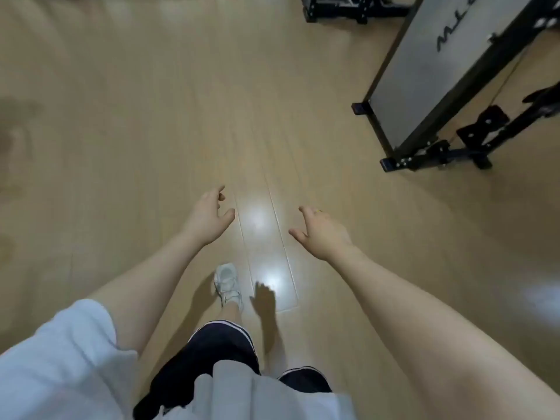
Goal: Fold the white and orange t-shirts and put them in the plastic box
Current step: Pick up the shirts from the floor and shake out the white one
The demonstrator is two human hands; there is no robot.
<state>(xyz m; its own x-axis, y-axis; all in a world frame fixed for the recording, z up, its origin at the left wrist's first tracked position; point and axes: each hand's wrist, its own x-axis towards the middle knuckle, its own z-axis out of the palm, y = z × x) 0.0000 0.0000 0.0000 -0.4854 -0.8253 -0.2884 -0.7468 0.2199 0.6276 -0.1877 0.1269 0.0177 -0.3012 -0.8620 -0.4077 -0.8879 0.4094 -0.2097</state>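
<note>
Neither the white t-shirt, the orange t-shirt nor the plastic box is in view. My left hand [209,216] is stretched out in front of me over the wooden floor, fingers loosely curled, holding nothing. My right hand [321,233] is held out beside it, a hand's width to the right, fingers relaxed and empty too. Both hands hang in the air above the floor and touch nothing.
A light wooden floor [151,131] fills the view. A black metal frame with a grey panel [430,77] stands at the upper right, more black frame parts [342,7] at the top. My foot in a white shoe [228,283] steps forward below my hands.
</note>
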